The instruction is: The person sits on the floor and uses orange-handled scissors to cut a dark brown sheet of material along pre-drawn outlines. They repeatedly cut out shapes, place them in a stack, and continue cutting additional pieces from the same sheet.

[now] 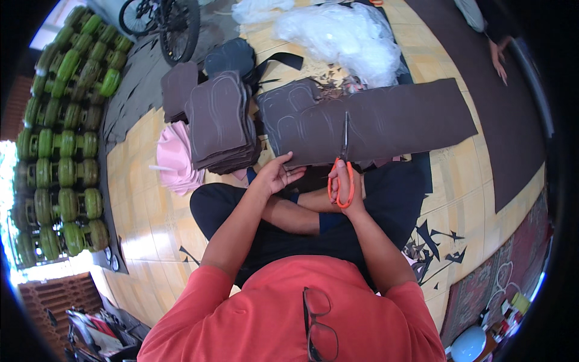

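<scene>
A long dark brown sheet (386, 123) with pale curved outlines drawn on it lies across in front of my crossed legs. My left hand (278, 175) is at its near left edge, the thumb on top and the fingers turned up below, holding that edge. In my right hand (356, 188) are scissors with orange handles (342, 192). Their blades point away from me over the middle of the sheet and look nearly closed. Left of the sheet sits a stack of cut dark brown pieces (218, 114), also marked with outlines.
Pink pieces (175, 154) lie beside the stack. Clear plastic wrap (344, 36) is heaped beyond the sheet. Dark offcuts (427, 247) litter the tiles at right. Green gas cylinders (66, 145) are stacked at left, near a bicycle (180, 30). Another person's hand (498, 60) shows at far right.
</scene>
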`<state>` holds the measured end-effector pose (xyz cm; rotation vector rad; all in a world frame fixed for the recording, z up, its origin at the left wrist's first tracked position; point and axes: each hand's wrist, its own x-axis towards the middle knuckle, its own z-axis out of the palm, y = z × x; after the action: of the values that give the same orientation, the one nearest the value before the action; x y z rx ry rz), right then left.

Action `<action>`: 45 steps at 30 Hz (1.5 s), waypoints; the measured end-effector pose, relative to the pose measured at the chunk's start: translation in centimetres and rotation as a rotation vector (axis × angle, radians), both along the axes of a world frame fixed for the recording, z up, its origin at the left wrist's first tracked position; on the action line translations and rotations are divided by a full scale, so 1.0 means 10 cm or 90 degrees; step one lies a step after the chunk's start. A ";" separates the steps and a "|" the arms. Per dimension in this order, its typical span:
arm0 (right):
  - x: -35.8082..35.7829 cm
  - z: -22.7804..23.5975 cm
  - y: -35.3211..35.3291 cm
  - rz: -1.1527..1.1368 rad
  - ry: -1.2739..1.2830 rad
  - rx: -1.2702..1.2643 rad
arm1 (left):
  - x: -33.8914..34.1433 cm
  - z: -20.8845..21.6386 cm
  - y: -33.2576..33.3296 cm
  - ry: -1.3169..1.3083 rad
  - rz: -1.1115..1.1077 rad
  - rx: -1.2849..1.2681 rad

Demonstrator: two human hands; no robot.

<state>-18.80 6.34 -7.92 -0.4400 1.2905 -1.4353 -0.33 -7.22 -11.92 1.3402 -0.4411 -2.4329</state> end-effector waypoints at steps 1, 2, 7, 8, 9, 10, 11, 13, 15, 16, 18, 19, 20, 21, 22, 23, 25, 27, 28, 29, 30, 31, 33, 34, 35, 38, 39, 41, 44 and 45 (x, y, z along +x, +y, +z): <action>-0.01 0.00 -0.01 -0.007 -0.003 -0.001 | -0.05 0.00 0.00 0.049 0.031 0.020; 0.00 0.00 0.00 -0.010 -0.006 0.000 | -0.08 0.07 -0.04 0.123 0.020 0.125; 0.03 -0.01 0.05 0.007 0.006 0.019 | -0.32 0.16 -0.19 -0.028 -0.122 -0.058; 0.04 0.00 0.07 0.007 0.012 0.040 | -0.38 0.25 -0.22 -0.087 -0.149 -0.144; 0.06 0.04 0.10 0.011 0.006 0.050 | -0.44 0.37 -0.25 -0.146 -0.176 -0.228; 0.08 0.11 0.17 0.015 0.000 0.060 | -0.50 0.49 -0.28 -0.221 -0.153 -0.256; 0.14 0.21 0.23 0.029 -0.007 0.066 | -0.40 0.44 -0.39 -0.247 -0.148 -0.356; 0.23 0.28 0.38 0.087 -0.007 0.086 | -0.28 0.51 -0.54 -0.242 -0.138 -0.485; 0.31 0.33 0.50 0.145 -0.039 0.118 | -0.29 0.83 -0.55 -0.303 -0.063 -0.491; 0.32 0.36 0.53 0.193 -0.087 0.130 | -0.27 0.95 -0.55 -0.322 -0.040 -0.499; 0.42 0.33 0.54 0.219 -0.068 0.146 | -0.12 1.05 -0.60 -0.316 -0.020 -0.515; 0.47 0.30 0.54 0.232 -0.058 0.154 | -0.01 1.05 -0.65 -0.290 -0.023 -0.522; 0.52 0.25 0.52 0.226 -0.061 0.149 | 0.06 1.08 -0.66 -0.263 -0.026 -0.529; 0.56 0.20 0.48 0.220 -0.064 0.144 | 0.10 1.11 -0.66 -0.259 -0.027 -0.533; 0.59 0.13 0.44 0.215 -0.066 0.140 | 0.16 1.14 -0.64 -0.255 -0.029 -0.537; 0.63 0.02 0.39 0.221 0.009 0.089 | 0.21 1.19 -0.61 -0.253 -0.026 -0.542; 0.66 -0.12 0.29 0.228 0.101 0.031 | 0.26 1.22 -0.56 -0.262 -0.016 -0.546; 0.65 -0.06 0.20 0.248 0.073 0.053 | 0.30 1.23 -0.52 -0.268 -0.006 -0.545; 0.66 -0.01 0.17 0.259 0.029 0.085 | 0.32 1.24 -0.50 -0.271 -0.002 -0.541; 0.67 -0.02 0.15 0.247 0.039 0.073 | 0.32 1.25 -0.48 -0.271 -0.001 -0.538; 0.69 -0.05 0.13 0.234 0.049 0.061 | 0.31 1.27 -0.46 -0.273 -0.006 -0.540; 0.70 -0.06 0.12 0.221 0.058 0.049 | 0.31 1.29 -0.44 -0.274 -0.011 -0.542; 0.73 -0.03 0.11 0.189 0.067 0.030 | 0.32 1.27 -0.43 -0.272 -0.014 -0.536; 0.73 -0.01 0.11 0.173 0.071 0.020 | 0.34 1.25 -0.44 -0.268 -0.012 -0.530; 0.72 0.02 0.12 0.182 0.074 0.028 | 0.35 1.23 -0.44 -0.264 -0.010 -0.525; 0.66 0.15 0.20 0.209 0.060 0.043 | 0.40 1.21 -0.46 -0.245 -0.016 -0.490; 0.64 0.18 0.21 0.219 0.041 0.043 | 0.42 1.18 -0.46 -0.253 -0.011 -0.489; 0.64 0.18 0.21 0.221 0.008 0.049 | 0.44 1.12 -0.45 -0.268 -0.002 -0.488; 0.68 0.13 0.12 0.200 -0.037 0.077 | 0.49 1.10 -0.39 -0.277 -0.023 -0.440; 0.67 0.13 0.06 0.197 -0.053 0.092 | 0.54 1.05 -0.40 -0.262 -0.033 -0.442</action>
<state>-12.05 6.93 -6.60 -0.4553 1.1917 -1.0834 5.11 -11.25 -1.41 1.4746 -1.2897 -1.7423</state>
